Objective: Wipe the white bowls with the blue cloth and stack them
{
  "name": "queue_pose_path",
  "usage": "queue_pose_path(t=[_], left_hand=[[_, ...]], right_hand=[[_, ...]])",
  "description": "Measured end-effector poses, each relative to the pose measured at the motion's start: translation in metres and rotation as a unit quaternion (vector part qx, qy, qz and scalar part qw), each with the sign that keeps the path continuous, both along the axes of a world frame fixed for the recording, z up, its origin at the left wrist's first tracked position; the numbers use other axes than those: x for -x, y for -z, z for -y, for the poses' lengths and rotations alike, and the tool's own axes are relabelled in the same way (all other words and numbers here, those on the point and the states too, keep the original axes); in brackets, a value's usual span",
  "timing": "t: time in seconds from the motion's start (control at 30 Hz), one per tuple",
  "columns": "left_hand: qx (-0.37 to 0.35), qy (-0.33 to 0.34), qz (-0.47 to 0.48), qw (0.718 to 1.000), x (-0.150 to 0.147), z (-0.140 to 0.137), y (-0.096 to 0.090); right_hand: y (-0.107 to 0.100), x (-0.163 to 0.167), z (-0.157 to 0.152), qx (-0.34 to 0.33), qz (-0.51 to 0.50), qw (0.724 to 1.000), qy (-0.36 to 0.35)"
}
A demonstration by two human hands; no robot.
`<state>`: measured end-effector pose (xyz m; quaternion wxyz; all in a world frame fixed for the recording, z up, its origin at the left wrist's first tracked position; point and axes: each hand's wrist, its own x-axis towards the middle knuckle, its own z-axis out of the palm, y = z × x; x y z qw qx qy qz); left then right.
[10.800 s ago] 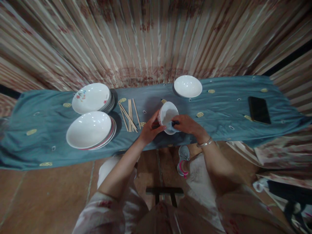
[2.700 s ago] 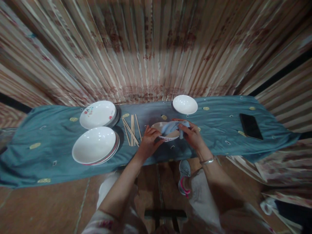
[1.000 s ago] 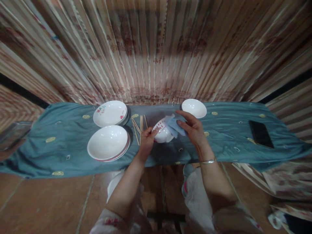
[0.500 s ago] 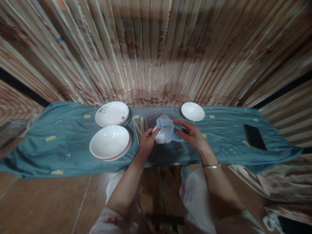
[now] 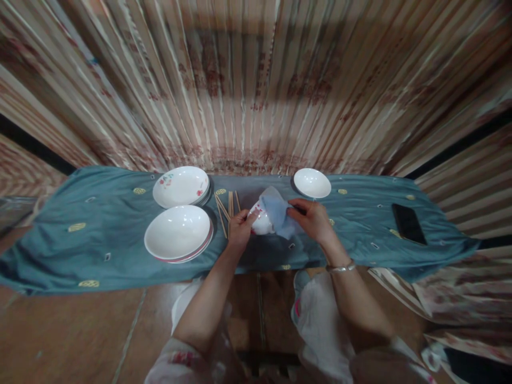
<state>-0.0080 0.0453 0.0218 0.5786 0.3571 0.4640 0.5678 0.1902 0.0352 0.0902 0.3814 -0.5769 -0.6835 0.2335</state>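
Observation:
My left hand grips the left side of a small white bowl with red marks, tilted above the table. A light blue cloth drapes over the bowl's right side and partly hides it. My right hand pinches the cloth's right edge between thumb and fingers. Just left of the bowl, several wooden chopsticks lie on the table, close to my left hand. Beyond my right hand stands another small white bowl, upright.
A teal patterned cloth covers the table. On the left are a stack of flower-printed plates and a stack of large white bowls. A black phone lies at the right. Behind the table hangs a pleated curtain.
The blue cloth has shifted from inside and below the bowl to hanging over its right side. My right fingers have closed together on the cloth. The view has turned slightly.

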Motion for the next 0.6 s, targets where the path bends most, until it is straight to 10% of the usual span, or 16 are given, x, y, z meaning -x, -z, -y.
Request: queue_pose_path(t=[0.27,0.4,0.6], left_hand=[[0.007,0.003,0.012,1.0,-0.001,0.001,-0.003],[0.005,-0.008,0.025,1.0,-0.002,0.002,-0.006],[0.006,0.004,0.061,0.998,-0.003,0.001,-0.009]], right_hand=[[-0.056,0.01,0.005,-0.087,0.088,0.991,-0.05],[-0.059,0.021,0.011,-0.036,0.304,0.951,-0.033],[-0.046,0.015,0.003,0.001,0.218,0.974,-0.066]])
